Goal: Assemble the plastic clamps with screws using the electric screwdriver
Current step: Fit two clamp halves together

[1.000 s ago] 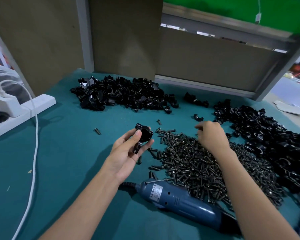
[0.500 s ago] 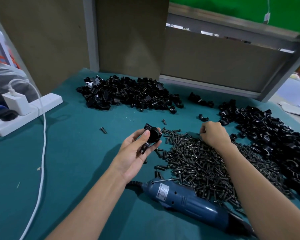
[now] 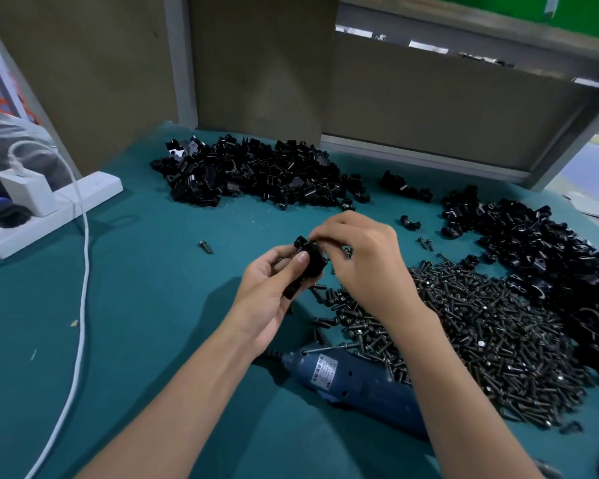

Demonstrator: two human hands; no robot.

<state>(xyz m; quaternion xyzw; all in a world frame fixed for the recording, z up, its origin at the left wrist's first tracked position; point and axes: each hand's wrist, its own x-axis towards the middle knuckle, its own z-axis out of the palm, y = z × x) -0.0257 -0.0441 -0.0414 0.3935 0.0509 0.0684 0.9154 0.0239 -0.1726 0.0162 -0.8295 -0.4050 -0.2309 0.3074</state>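
My left hand (image 3: 268, 288) grips a black plastic clamp (image 3: 308, 266) above the green table, thumb on its near face. My right hand (image 3: 363, 257) has its fingertips curled down onto the top of the same clamp; whatever they pinch is hidden by the fingers. A wide heap of black screws (image 3: 471, 330) lies just right of the hands. The blue electric screwdriver (image 3: 357, 382) lies on the table under my forearms, its bit pointing left.
Heaps of black clamp parts lie at the back (image 3: 256, 174) and along the right (image 3: 550, 257). A lone screw (image 3: 205, 246) rests on the green table top (image 3: 135, 305). A white power strip (image 3: 52, 209) with a charger and white cable (image 3: 83, 271) sits at the left.
My right hand left the screw heap and moved left onto the clamp held by my left hand. The left hand stayed roughly in place.
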